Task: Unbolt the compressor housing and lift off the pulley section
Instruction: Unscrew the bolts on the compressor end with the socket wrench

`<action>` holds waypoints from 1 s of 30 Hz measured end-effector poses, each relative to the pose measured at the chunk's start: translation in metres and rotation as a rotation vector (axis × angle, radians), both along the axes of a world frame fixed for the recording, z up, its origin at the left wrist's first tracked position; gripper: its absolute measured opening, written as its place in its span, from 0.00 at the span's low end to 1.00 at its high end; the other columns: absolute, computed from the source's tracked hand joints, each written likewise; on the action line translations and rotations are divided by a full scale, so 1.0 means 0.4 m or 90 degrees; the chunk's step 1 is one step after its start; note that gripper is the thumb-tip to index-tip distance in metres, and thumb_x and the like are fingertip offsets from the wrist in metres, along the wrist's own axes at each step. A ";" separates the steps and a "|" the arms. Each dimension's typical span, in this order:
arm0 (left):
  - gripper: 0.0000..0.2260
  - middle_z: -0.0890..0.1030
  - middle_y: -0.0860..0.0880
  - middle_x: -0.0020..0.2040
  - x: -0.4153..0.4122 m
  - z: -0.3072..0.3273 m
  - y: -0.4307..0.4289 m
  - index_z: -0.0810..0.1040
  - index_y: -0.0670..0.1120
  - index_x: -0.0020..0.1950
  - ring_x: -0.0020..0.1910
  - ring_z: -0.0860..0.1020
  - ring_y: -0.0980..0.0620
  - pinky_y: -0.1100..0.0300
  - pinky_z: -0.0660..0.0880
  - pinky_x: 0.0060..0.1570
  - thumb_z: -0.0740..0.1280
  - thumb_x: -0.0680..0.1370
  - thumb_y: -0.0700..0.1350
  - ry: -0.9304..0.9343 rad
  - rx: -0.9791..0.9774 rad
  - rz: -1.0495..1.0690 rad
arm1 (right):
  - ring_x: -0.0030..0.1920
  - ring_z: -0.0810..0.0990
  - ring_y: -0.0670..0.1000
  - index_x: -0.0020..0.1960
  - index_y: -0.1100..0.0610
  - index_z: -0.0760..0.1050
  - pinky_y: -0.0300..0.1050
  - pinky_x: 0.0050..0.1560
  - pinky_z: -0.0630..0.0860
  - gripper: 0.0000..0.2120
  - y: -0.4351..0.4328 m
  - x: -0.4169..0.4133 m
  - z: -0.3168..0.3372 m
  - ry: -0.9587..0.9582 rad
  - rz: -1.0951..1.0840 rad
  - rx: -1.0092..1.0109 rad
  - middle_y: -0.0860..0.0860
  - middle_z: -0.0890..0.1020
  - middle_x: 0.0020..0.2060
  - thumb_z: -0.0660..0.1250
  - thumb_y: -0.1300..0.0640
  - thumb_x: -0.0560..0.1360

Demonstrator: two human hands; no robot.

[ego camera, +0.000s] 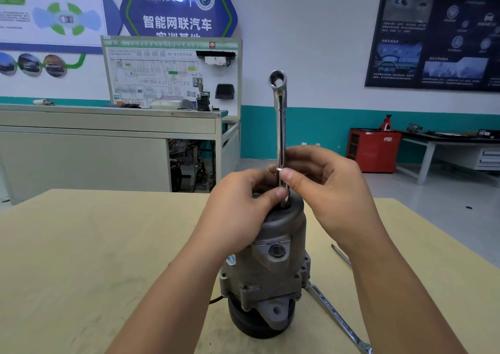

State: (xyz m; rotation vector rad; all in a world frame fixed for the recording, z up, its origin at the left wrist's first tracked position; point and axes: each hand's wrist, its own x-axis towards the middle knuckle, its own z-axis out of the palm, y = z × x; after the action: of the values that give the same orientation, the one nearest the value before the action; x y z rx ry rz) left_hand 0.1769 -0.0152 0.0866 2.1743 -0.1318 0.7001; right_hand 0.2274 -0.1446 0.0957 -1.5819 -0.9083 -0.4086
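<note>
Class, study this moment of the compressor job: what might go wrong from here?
1. The wrench stands upright on the compressor, merely pinched by the left hand and right hand; it may slip.
2. The compressor stands tall on its pulley with no clamp in view; turning force might tip it.
3. A second wrench lying beside it could get knocked.

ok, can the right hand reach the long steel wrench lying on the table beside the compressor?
Likely yes, once freed: the right hand pinches the upright silver ring wrench. The long steel wrench lies uncovered on the yellow table, right under that forearm.
</note>
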 end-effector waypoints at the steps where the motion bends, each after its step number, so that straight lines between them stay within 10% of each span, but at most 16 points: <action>1: 0.07 0.83 0.60 0.39 0.001 0.000 -0.002 0.76 0.59 0.40 0.42 0.79 0.65 0.67 0.72 0.42 0.69 0.76 0.48 -0.006 -0.003 0.009 | 0.47 0.82 0.39 0.47 0.43 0.77 0.36 0.52 0.78 0.15 0.000 -0.002 0.000 0.003 -0.004 -0.005 0.40 0.84 0.43 0.70 0.63 0.72; 9: 0.09 0.80 0.60 0.39 0.001 -0.007 -0.011 0.72 0.58 0.37 0.43 0.77 0.65 0.68 0.69 0.37 0.71 0.73 0.52 -0.030 0.027 0.072 | 0.46 0.79 0.41 0.55 0.51 0.80 0.42 0.52 0.76 0.14 0.010 -0.012 -0.002 -0.032 -0.117 -0.039 0.43 0.82 0.43 0.73 0.57 0.69; 15: 0.08 0.83 0.59 0.46 -0.004 -0.002 0.008 0.82 0.56 0.54 0.47 0.78 0.64 0.71 0.71 0.44 0.65 0.79 0.46 -0.002 0.018 -0.012 | 0.44 0.80 0.40 0.49 0.47 0.78 0.36 0.50 0.77 0.13 0.011 -0.011 -0.003 -0.038 -0.086 -0.015 0.40 0.82 0.40 0.71 0.63 0.71; 30: 0.06 0.80 0.59 0.37 0.005 -0.009 -0.006 0.76 0.56 0.38 0.40 0.77 0.63 0.64 0.70 0.38 0.71 0.72 0.52 -0.044 -0.016 0.082 | 0.43 0.79 0.43 0.48 0.39 0.74 0.43 0.49 0.78 0.17 0.016 -0.009 -0.006 -0.026 -0.076 -0.023 0.42 0.79 0.40 0.72 0.60 0.71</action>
State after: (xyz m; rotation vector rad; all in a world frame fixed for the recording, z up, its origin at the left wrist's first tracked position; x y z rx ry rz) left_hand 0.1787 -0.0175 0.0832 2.1499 -0.0195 0.8450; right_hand 0.2237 -0.1383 0.0932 -1.6715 -0.8592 -0.5115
